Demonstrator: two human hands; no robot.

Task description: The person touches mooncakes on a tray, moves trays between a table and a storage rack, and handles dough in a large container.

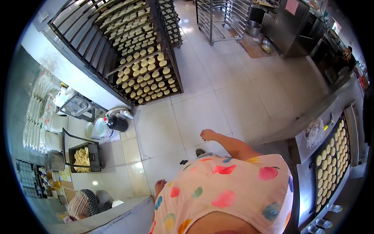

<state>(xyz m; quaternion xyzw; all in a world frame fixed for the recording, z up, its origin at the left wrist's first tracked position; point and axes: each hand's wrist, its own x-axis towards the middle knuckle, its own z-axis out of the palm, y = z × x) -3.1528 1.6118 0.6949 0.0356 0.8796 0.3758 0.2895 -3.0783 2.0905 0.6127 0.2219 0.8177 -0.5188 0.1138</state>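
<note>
My right hand [207, 135] hangs in front of my body over the tiled floor, its fingers curled in with nothing seen in them. At my left side, only part of my left hand [160, 185] shows beside my spotted apron [202, 183]; its fingers are too small and hidden to read. Neither hand touches anything I can see. To the right, nearest my right arm, a dark baking tray [314, 165] lies on a metal surface. Rows of round, pale dough pieces [331, 163] sit on it.
A tall rack [167, 50] with trays of round dough pieces stands ahead on the left. Another metal rack [212, 23] is farther back. At left are a dark bin of dough [98, 156], white buckets [100, 128] and a crouching person [80, 202]. A low wall [128, 212] runs at lower left.
</note>
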